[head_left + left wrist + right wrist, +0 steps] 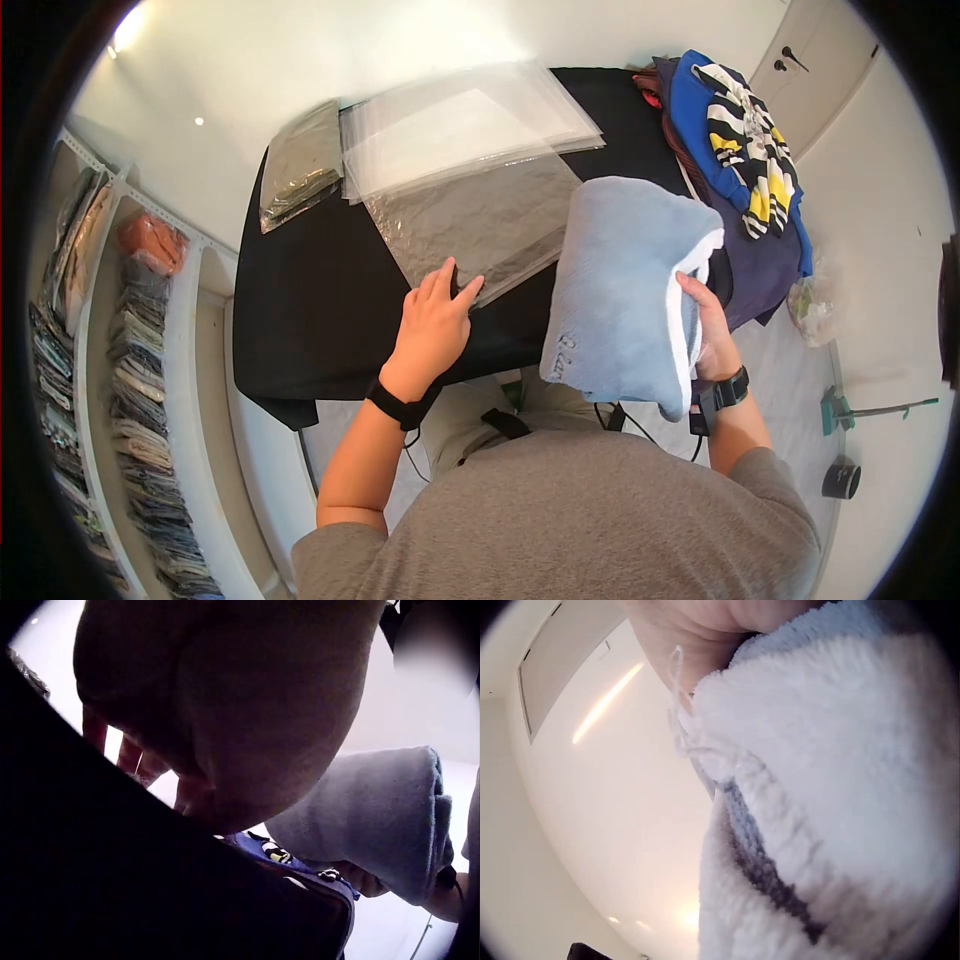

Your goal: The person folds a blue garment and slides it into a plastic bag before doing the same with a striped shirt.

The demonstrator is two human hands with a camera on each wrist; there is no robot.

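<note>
My right hand grips a folded light blue fleece garment by its white-edged side and holds it up over the table's front edge. In the right wrist view the white fluffy lining fills much of the picture, with part of the hand above it. My left hand rests with extended fingers on the near edge of a clear plastic bag. The left wrist view shows that hand dark and close, with the blue garment beyond it.
A stack of clear bags lies at the back of the black-covered table, beside a bagged grey item. Clothes are piled at the right end. Shelves of bagged clothes stand at the left.
</note>
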